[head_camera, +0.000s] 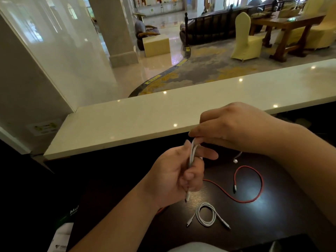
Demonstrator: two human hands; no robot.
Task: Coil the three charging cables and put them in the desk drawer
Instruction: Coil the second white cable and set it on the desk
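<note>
My left hand (179, 176) fisted, thumb up, forearm rising from below; my right hand (234, 128) above it, fingertips pinched, palm down

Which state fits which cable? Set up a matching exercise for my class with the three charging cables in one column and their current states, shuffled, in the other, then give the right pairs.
Things
1. red cable
2. white cable on the desk
3. white cable in the hands

States
A. gripped in the left hand, right hand pinching its top
B. coiled, lying free
C. uncoiled, lying loose on the dark desk

Pairs: 1-C, 2-B, 3-A
</note>
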